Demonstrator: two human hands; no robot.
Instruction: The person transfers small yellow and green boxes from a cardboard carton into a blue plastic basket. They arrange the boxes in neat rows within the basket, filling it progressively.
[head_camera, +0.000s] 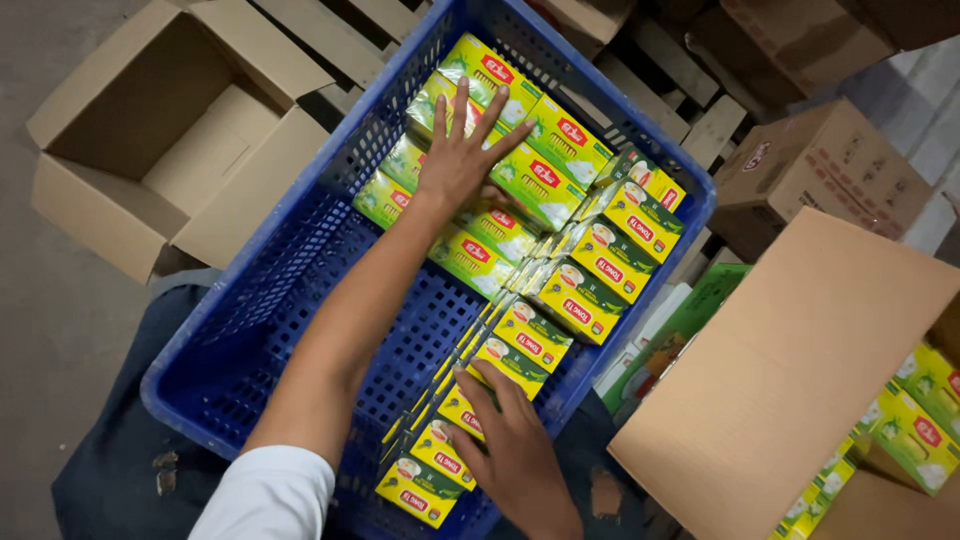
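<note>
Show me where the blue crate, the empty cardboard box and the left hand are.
blue crate (300, 300): head view, bare mesh floor.
empty cardboard box (140, 110): head view, inner wall.
left hand (462, 160): head view, back of the hand, flat on the yellow-green packets (560, 150).

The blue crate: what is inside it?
The blue crate holds many yellow-green boxes. The left hand presses some flat; the right hand grips one. Boxes beneath the hands are covered.

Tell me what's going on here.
A person is bent over a blue plastic crate partly filled with small yellow-green boxes. The left hand lies flat, fingers spread, on the boxes at the far end. The right hand grips a box in the near row. Open cardboard cartons stand around the crate.
</note>
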